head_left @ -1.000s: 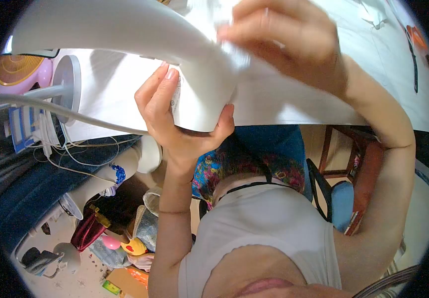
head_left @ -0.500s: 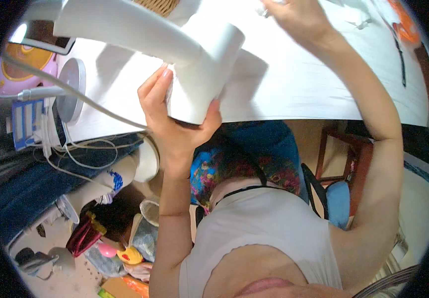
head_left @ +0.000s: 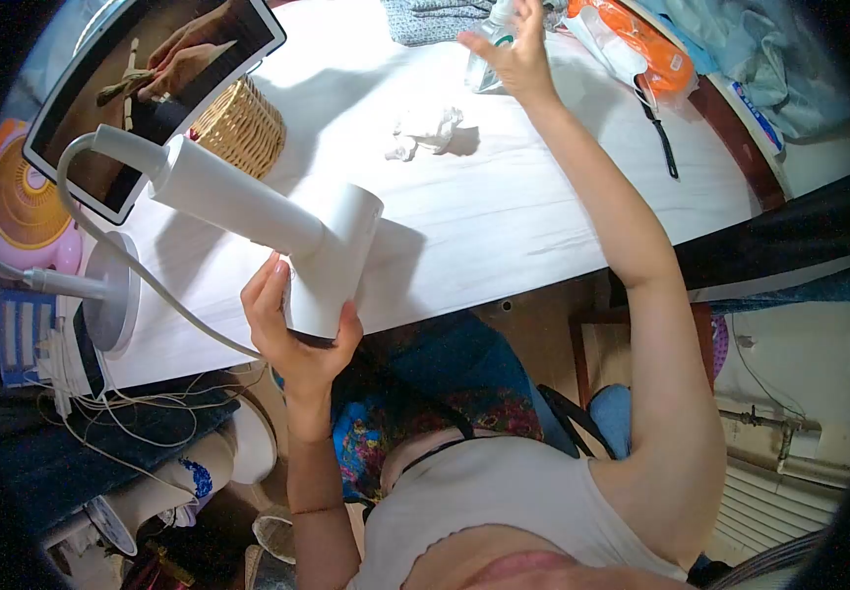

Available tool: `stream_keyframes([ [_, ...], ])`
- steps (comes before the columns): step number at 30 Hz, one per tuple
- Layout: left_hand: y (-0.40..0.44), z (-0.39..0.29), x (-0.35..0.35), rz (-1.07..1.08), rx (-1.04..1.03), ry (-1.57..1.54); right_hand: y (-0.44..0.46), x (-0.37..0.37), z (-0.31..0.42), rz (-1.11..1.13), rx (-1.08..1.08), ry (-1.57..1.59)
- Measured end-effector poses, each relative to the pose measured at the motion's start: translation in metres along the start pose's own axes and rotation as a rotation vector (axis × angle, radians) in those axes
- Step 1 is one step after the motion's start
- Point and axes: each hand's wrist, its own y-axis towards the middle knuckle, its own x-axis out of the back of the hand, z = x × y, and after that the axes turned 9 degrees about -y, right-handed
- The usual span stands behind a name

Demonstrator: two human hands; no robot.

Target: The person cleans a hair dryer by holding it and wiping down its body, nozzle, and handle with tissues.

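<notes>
Compared with half a second ago, we see the right hand (head_left: 521,61) farther left over the tabletop, at a clear bottle (head_left: 481,77); the white crumpled stuff then at its fingertips has left them, and a crumpled white tissue (head_left: 430,130) lies in the open. That hand's thumb and fingers are spread, and we cannot tell whether they touch the bottle. Our left hand (head_left: 299,356) stays curled around the near end of the white hair dryer (head_left: 238,206), thumb on one side and fingers on the other. The dryer sits over the near left of the white table (head_left: 514,216), its held end close to the front edge and its cord (head_left: 147,279) looping back to our wrist. More of the tablet (head_left: 150,98) and the wicker basket (head_left: 248,128) now shows, crowding the dryer's far end. To the right we have bare tabletop, reaching from the dryer to the black handle (head_left: 663,143) near the brown rim (head_left: 730,143). Beyond the tissue, grey cloth (head_left: 435,22) and an orange bag (head_left: 651,49) flank the bottle, narrowing the room there.
</notes>
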Motion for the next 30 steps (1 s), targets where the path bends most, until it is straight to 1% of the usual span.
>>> stream_keyframes([
  [3, 0.0, 0.0, -0.001, -0.009, 0.01, -0.02, 0.001, -0.004, -0.012, 0.117, -0.042, 0.065],
  [4, 0.0, 0.0, -0.001, -0.015, 0.026, -0.03, 0.0, 0.003, 0.004, 0.09, 0.009, -0.03],
  [5, -0.001, -0.001, -0.001, -0.024, 0.043, -0.035, -0.005, 0.02, 0.021, 0.174, 0.078, 0.035],
  [7, 0.0, 0.001, -0.002, -0.052, 0.013, -0.039, -0.011, 0.061, 0.084, 0.336, 0.236, 0.188],
  [8, 0.0, 0.003, -0.002, -0.054, 0.003, -0.039, -0.01, 0.06, 0.108, 0.288, 0.299, 0.233],
  [10, 0.003, 0.001, 0.0, -0.058, -0.031, -0.008, -0.021, 0.059, 0.14, 0.426, 0.37, 0.326],
  [12, 0.003, 0.004, 0.0, -0.065, -0.044, 0.003, -0.037, 0.071, 0.156, 0.722, 0.457, 0.344],
  [14, 0.002, 0.005, 0.001, -0.068, -0.05, 0.017, -0.052, 0.072, 0.172, 0.837, 0.57, 0.393],
  [18, 0.001, 0.005, 0.001, -0.067, -0.051, 0.047, -0.062, 0.069, 0.187, 0.775, 0.595, 0.471],
  [21, 0.001, 0.005, 0.0, -0.073, -0.046, 0.04, -0.067, 0.066, 0.186, 0.763, 0.55, 0.399],
  [29, 0.001, 0.004, -0.001, -0.079, -0.043, 0.042, -0.07, 0.063, 0.18, 0.77, 0.548, 0.307],
  [30, 0.001, 0.003, -0.001, -0.084, -0.041, 0.034, -0.066, 0.061, 0.18, 0.704, 0.537, 0.323],
])
